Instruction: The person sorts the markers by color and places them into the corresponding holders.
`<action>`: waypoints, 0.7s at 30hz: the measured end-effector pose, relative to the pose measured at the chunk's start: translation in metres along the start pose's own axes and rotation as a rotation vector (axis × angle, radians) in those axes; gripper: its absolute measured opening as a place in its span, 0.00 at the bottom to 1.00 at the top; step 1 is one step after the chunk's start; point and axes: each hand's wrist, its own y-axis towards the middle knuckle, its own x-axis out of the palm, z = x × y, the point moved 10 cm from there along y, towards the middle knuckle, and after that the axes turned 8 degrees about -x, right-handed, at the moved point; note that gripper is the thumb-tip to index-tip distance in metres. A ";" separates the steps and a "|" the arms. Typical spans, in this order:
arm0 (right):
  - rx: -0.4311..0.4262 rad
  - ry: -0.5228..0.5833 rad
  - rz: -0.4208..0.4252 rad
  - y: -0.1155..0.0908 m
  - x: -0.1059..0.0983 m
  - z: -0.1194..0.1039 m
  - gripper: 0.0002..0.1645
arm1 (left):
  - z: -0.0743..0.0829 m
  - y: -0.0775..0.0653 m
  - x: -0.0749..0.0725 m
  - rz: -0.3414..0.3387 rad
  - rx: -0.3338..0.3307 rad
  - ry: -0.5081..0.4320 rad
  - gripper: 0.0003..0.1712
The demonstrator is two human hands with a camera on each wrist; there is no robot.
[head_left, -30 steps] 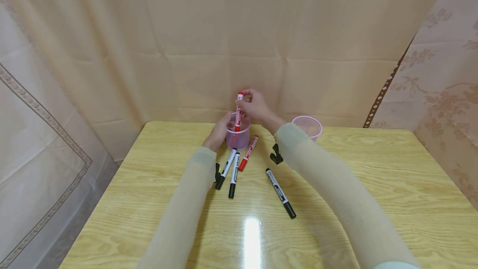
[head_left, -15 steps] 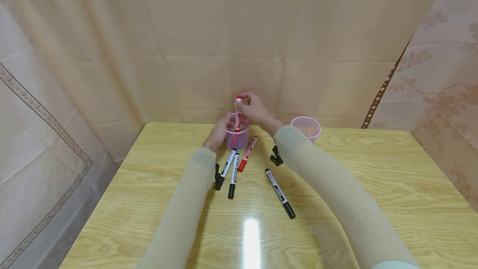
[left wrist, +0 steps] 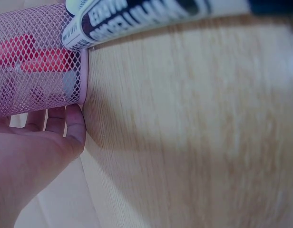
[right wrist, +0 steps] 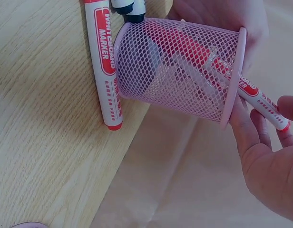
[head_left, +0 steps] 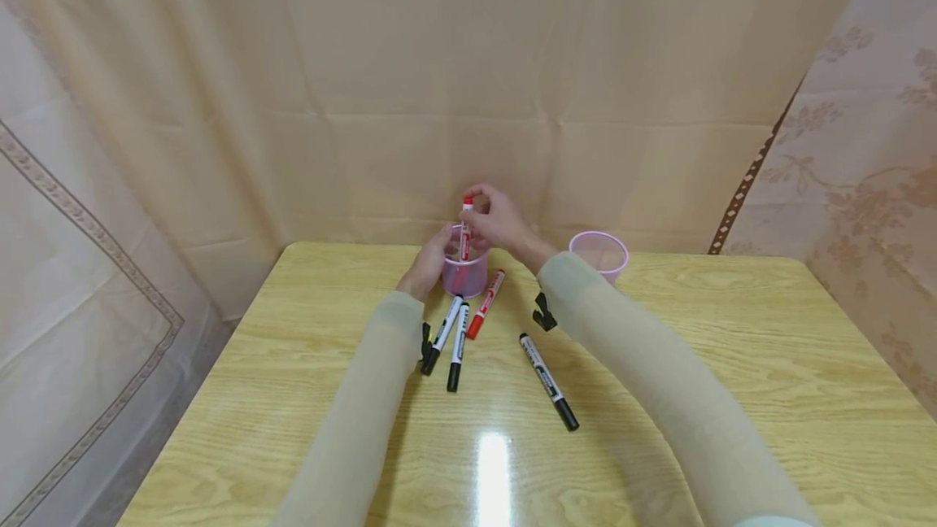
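Note:
A pink mesh pen holder [head_left: 468, 279] stands near the table's back edge, and my left hand [head_left: 426, 263] grips it around its left side. In the left wrist view the fingers [left wrist: 75, 126] lie along its mesh wall. My right hand [head_left: 501, 222] pinches a red whiteboard marker [right wrist: 260, 100] near its upper end. The marker's lower part is inside the pen holder, showing red through the mesh. Close beside the holder's base lies another red whiteboard marker [head_left: 485, 304]. Two black-capped markers [head_left: 459, 348] lie just in front of the holder.
Further right on the wooden table [head_left: 293, 413] lies a third black-capped marker [head_left: 547, 381]. A second pink mesh pen holder [head_left: 600, 254] stands behind my right forearm. A beige curtain [head_left: 439, 63] hangs right behind the table.
My right hand has lowered the red marker deeper into the pen holder. My left hand has stayed on the holder, and the markers on the table lie as before.

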 end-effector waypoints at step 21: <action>-0.026 -0.111 0.030 0.000 0.001 0.003 0.17 | 0.000 -0.002 -0.004 0.003 -0.010 0.007 0.31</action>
